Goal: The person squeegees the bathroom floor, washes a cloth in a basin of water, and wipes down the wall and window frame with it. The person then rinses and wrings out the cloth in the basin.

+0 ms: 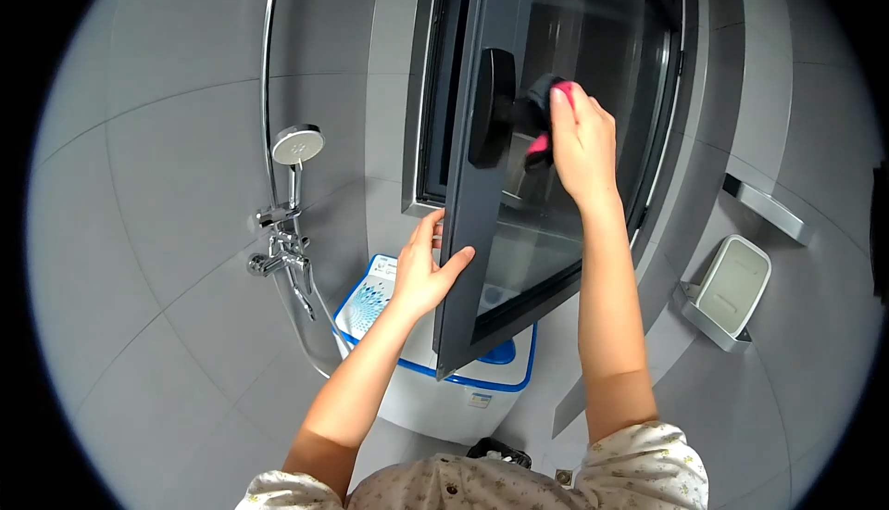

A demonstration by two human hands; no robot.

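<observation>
A dark grey window sash (460, 306) stands swung open into the room. My left hand (424, 269) grips its free vertical edge, thumb on the near face and fingers round the far side. In my right hand (586, 144) is a bunched black and pink cloth (538, 107), held at the glass pane (542, 232). The cloth is beside the black window handle (492, 107) and partly hidden by my fingers.
Below the sash stands a white washing machine (444, 408) with blue trim. A shower head (298, 144) and chrome mixer (282, 260) are on the left wall. At right are a wall shelf (767, 208) and a pale tray (733, 286) in a holder. A black bag (500, 450) is low in front.
</observation>
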